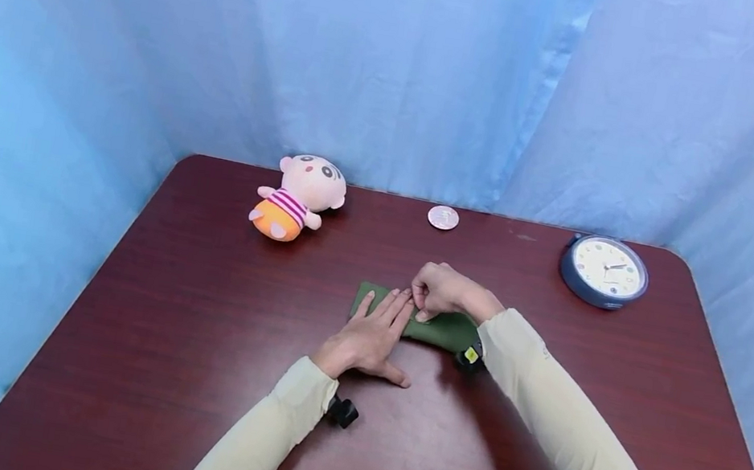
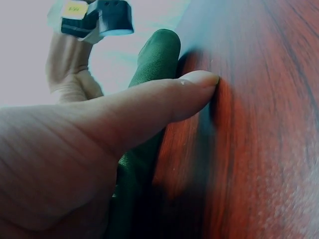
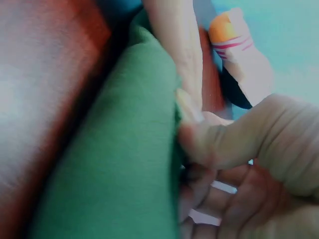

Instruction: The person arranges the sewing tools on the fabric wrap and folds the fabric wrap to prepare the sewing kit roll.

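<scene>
A long, soft green cloth item (image 1: pixel 438 336), somewhat padded, lies across the table. My left hand (image 1: pixel 371 341) rests on its left part with fingers extended. In the left wrist view, the left thumb (image 2: pixel 149 102) reaches past the cloth's near edge over the table. Curled fingers of my right hand (image 1: pixel 443 290) pinch at the cloth's upper edge, right beside the left fingertips. The right wrist view shows the right thumb (image 3: pixel 224 142) bent against the green cloth (image 3: pixel 109 144); exactly what lies between thumb and fingers is hidden.
A plush doll (image 1: pixel 307 186) with striped top and orange shorts lies at the back left. A small round pale disc (image 1: pixel 443 217) is at the back middle. Towards the back right sits a round blue clock (image 1: pixel 606 271). Blue curtains (image 1: pixel 402 68) hang around the dark red table (image 1: pixel 192 297).
</scene>
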A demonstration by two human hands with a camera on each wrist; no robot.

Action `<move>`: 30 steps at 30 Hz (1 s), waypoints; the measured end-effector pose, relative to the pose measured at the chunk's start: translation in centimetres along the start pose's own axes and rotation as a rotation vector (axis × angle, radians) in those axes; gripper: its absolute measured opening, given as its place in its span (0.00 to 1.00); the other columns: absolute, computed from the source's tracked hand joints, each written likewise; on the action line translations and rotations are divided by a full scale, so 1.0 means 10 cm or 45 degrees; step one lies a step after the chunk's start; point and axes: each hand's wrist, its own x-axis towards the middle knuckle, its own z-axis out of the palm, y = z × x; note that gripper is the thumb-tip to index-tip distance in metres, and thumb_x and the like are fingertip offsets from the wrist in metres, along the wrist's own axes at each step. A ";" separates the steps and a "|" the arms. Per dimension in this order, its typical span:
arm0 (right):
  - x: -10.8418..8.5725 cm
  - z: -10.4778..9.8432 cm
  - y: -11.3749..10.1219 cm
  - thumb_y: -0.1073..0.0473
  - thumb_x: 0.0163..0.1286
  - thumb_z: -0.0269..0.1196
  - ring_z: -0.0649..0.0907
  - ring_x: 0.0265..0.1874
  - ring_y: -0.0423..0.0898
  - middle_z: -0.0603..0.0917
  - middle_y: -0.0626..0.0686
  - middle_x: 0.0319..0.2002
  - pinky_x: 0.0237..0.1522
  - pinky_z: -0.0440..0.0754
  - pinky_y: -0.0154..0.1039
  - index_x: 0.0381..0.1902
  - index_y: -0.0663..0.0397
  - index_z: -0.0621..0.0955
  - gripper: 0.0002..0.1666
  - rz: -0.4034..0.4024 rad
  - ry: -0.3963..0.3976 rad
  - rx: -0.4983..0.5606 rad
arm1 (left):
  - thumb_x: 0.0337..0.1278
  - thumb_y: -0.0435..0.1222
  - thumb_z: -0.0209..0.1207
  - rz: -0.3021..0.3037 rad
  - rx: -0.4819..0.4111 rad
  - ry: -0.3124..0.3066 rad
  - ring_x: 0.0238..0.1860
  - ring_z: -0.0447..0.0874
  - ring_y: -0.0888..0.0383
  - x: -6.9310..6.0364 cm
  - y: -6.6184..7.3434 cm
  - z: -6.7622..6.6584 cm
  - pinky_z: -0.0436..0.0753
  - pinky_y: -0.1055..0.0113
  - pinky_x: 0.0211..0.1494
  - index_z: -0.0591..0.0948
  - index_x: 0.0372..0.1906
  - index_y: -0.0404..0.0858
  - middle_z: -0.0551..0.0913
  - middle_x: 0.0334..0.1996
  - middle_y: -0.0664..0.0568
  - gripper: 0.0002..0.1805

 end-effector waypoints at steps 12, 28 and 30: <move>-0.21 0.16 -0.11 0.67 0.52 0.73 0.76 0.20 0.39 0.80 0.46 0.18 0.31 0.75 0.34 0.20 0.50 0.83 0.10 -0.070 0.358 0.052 | 0.49 0.69 0.63 -0.008 -0.027 -0.008 0.84 0.32 0.51 -0.03 -0.08 -0.04 0.40 0.44 0.84 0.39 0.82 0.39 0.35 0.83 0.48 0.68; -0.49 0.23 0.08 0.60 0.63 0.71 0.86 0.38 0.46 0.89 0.51 0.37 0.43 0.85 0.42 0.38 0.54 0.90 0.07 -0.261 0.374 -0.016 | 0.48 0.68 0.64 0.005 -0.037 0.007 0.84 0.34 0.51 0.01 0.01 0.00 0.41 0.44 0.84 0.40 0.82 0.39 0.37 0.83 0.47 0.68; -0.51 0.23 0.11 0.61 0.64 0.70 0.87 0.39 0.48 0.89 0.52 0.38 0.44 0.85 0.44 0.39 0.56 0.90 0.07 -0.300 0.382 -0.020 | 0.49 0.68 0.65 0.006 -0.049 0.005 0.84 0.34 0.50 0.01 0.02 0.01 0.41 0.44 0.84 0.40 0.82 0.39 0.37 0.83 0.47 0.68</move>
